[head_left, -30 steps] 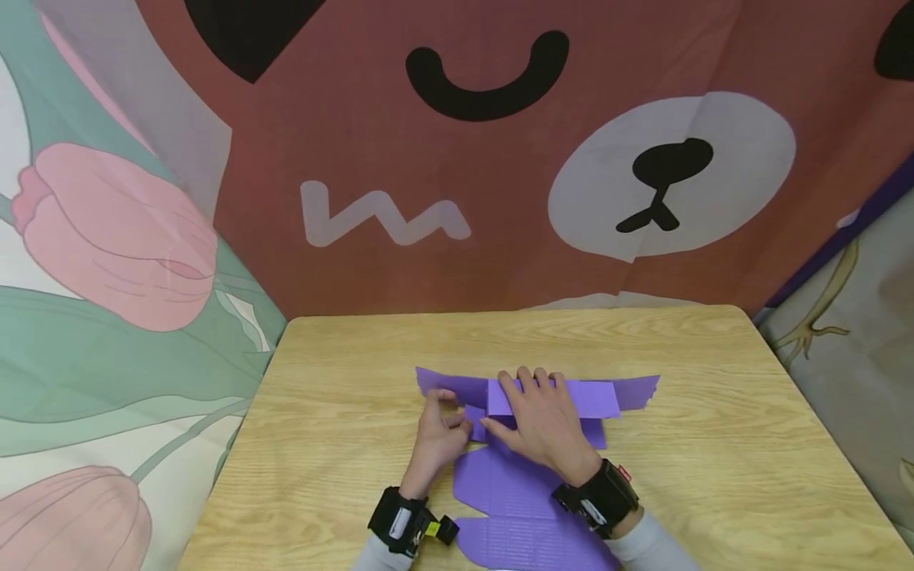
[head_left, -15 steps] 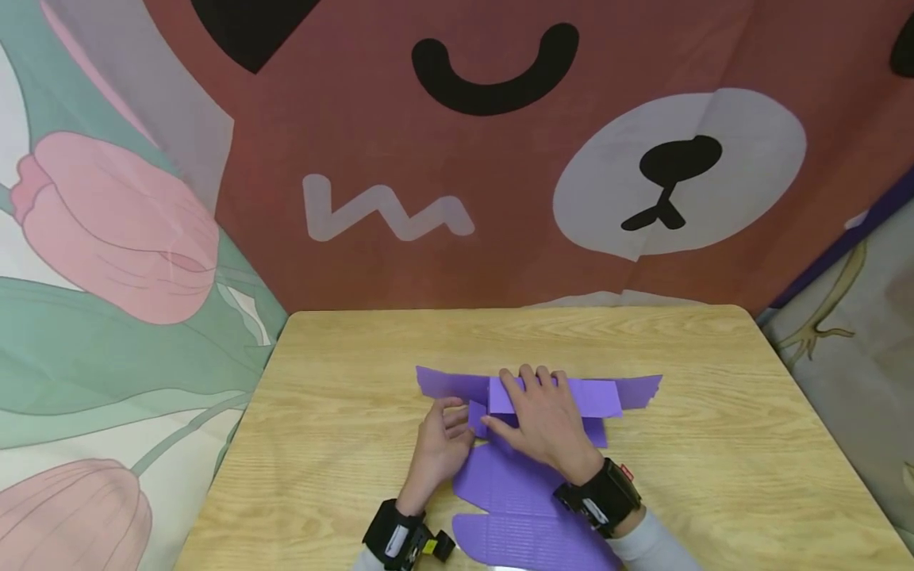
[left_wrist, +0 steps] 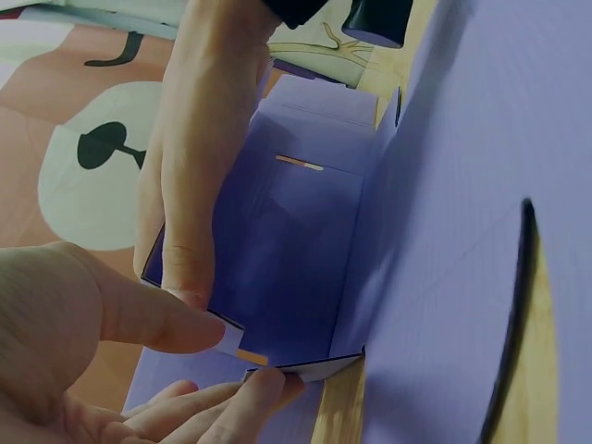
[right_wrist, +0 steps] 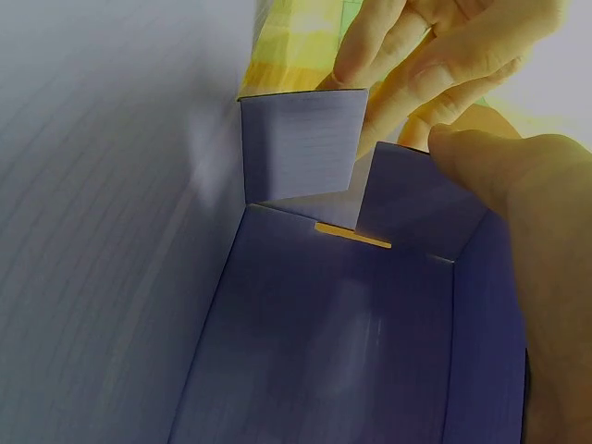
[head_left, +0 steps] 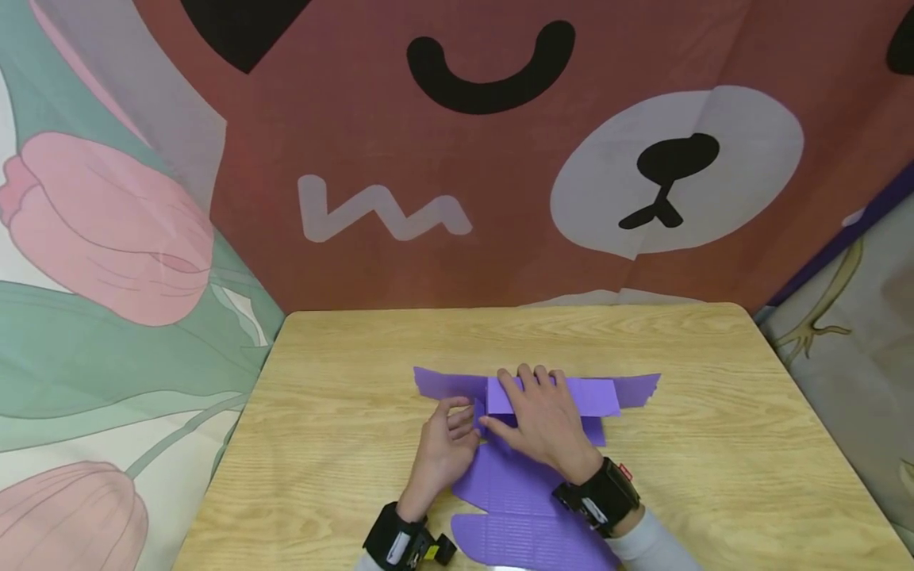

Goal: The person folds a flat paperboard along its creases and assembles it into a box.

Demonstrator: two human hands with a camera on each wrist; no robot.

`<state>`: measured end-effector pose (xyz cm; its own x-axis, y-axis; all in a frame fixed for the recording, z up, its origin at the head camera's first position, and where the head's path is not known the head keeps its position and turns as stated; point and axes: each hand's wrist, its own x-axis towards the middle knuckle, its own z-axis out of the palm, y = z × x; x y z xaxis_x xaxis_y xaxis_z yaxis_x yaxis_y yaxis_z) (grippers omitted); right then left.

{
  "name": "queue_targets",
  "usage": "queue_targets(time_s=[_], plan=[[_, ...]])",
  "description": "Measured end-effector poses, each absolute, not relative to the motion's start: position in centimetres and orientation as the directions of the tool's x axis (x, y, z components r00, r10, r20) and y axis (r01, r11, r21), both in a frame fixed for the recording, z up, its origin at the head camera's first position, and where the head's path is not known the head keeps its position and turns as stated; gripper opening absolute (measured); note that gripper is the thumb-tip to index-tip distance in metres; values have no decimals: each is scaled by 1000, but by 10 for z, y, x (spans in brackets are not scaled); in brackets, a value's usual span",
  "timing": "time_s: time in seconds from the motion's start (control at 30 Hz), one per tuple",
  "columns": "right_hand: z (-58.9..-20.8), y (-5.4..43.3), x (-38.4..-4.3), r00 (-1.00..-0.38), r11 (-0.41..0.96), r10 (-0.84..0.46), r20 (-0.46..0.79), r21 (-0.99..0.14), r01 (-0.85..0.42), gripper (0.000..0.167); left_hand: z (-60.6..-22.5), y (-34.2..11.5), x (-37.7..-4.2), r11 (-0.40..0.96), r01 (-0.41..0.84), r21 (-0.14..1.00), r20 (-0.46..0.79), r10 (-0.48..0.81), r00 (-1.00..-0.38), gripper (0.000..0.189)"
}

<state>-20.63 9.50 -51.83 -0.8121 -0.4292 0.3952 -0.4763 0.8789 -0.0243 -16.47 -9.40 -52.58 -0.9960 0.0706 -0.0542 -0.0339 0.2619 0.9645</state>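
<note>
A partly folded purple cardboard box point(head_left: 596, 398) lies on the table, its long wall raised at the far side. My right hand point(head_left: 550, 424) grips that wall, fingers over its top and thumb at the left end. At the same end my left hand point(head_left: 444, 448) touches a small end flap point(right_wrist: 301, 139) from outside, with the fingers fairly straight. Beside this flap stands another end flap point(right_wrist: 416, 199), near the right thumb. A narrow slot point(right_wrist: 351, 234) shows in the panel by the flaps. The right fingertips are hidden behind the wall in the left wrist view.
Flat purple panels point(head_left: 531, 535) with rounded tabs stretch toward the near edge of the wooden table point(head_left: 343, 396). A long side flap point(head_left: 450, 385) sticks out to the left, another point(head_left: 638, 390) to the right. A printed cloth point(head_left: 500, 159) hangs behind the table.
My left hand has shifted slightly right, and the small end flap has turned inward and more upright. The right hand keeps its place on the wall.
</note>
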Motion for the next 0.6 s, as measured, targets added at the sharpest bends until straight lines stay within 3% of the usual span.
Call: queue_targets(time_s=[0.6], plan=[[-514, 95, -206, -832, 879, -427, 355, -55, -474, 82, -524, -90, -163, 307, 46, 951, 3, 140, -990, 46]])
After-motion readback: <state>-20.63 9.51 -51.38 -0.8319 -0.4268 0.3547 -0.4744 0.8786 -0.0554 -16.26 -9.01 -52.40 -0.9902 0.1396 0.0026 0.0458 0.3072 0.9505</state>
